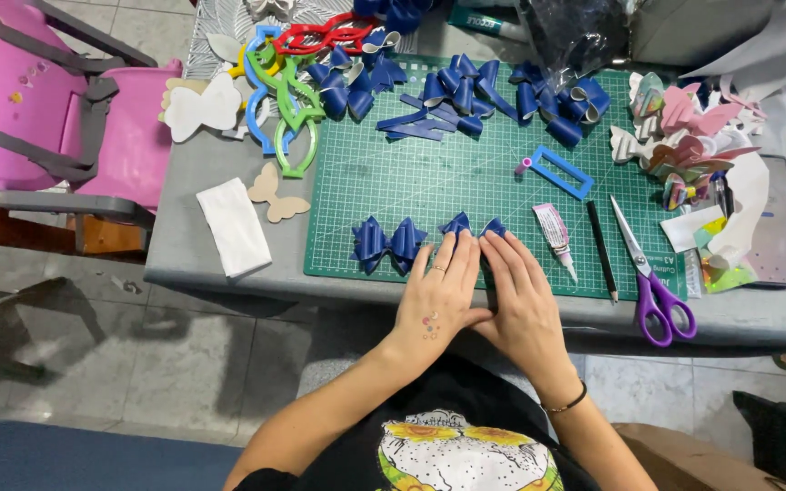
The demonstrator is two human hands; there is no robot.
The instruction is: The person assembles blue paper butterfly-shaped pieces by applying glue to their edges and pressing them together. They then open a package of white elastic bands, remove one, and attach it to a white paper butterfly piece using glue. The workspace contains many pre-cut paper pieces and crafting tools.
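Green cutting mat (466,173) | left hand (437,295), right hand (522,300) | fingers flat, pressing blue bow (471,227)

At the lower middle of the frame, the left hand (437,305) and right hand (522,305) press flat on a dark blue bow of smooth, faintly glossy sheet material (473,227). Beneath it lies a matt green gridded cutting mat (466,173) on a dull grey tabletop (184,245). At lower right, purple-handled scissors (649,277) have glossy plastic grips and shiny metal blades. At left lie a soft white cloth-like rectangle (234,225) and a pale matt wood-like butterfly cutout (275,195).
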